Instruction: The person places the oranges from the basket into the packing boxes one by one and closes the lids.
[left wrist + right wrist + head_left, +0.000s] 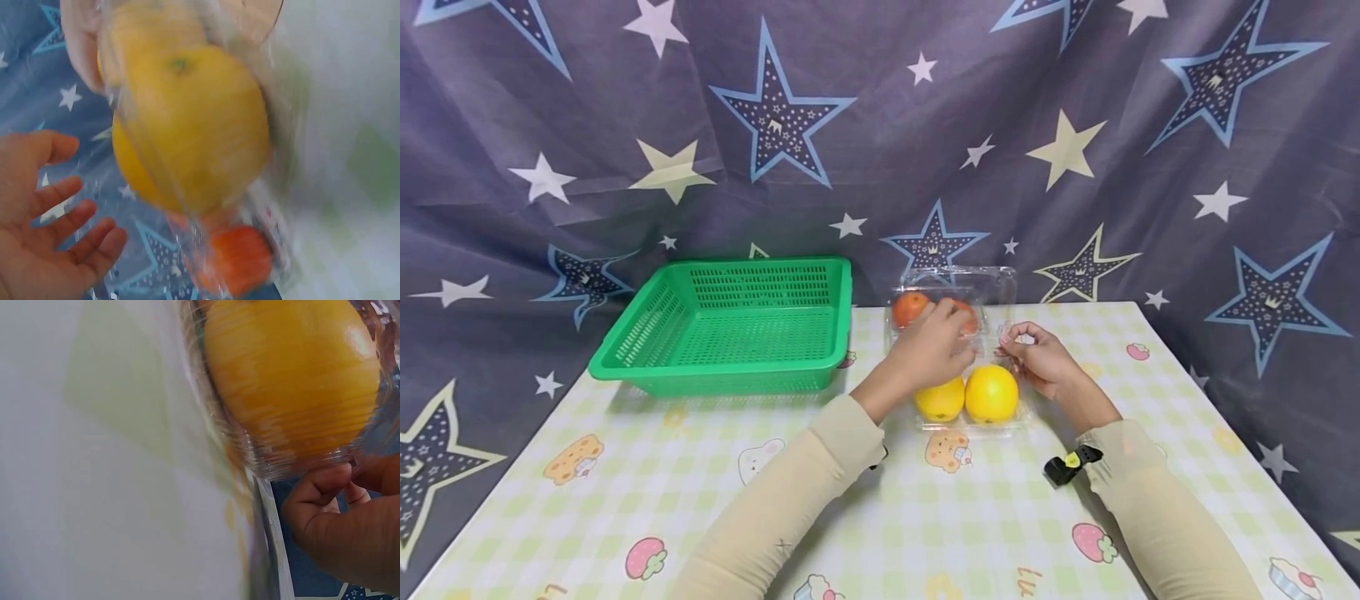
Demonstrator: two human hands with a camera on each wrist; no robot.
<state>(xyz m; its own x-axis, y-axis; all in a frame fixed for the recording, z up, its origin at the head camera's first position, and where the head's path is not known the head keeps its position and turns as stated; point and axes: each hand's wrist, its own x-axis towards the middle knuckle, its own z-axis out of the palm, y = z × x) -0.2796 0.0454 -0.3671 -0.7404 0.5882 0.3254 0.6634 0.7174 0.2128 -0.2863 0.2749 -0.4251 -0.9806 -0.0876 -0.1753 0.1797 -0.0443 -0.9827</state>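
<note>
Clear plastic clamshell packaging (pixel 1000 292) stands at the back middle of the table. In its front part sit two round yellow fruits (pixel 992 394), (pixel 942 400); further back lie two red-orange fruits (pixel 910 308), one partly hidden by my left hand. My left hand (pixel 934 346) hovers over the packaging, and the left wrist view shows its fingers spread and loosely bent, holding nothing. On the packaging's right side, my right hand (pixel 1043 360) pinches the clear plastic edge between thumb and forefinger. Beside those fingers a yellow fruit (pixel 294 375) shows through the plastic in the right wrist view.
A green slotted basket (pixel 730 383) stands left of the packaging, with no fruit seen in it. The checked tablecloth (pixel 865 517) has printed cartoon figures. Behind the table hangs a dark curtain (pixel 880 167) with stars.
</note>
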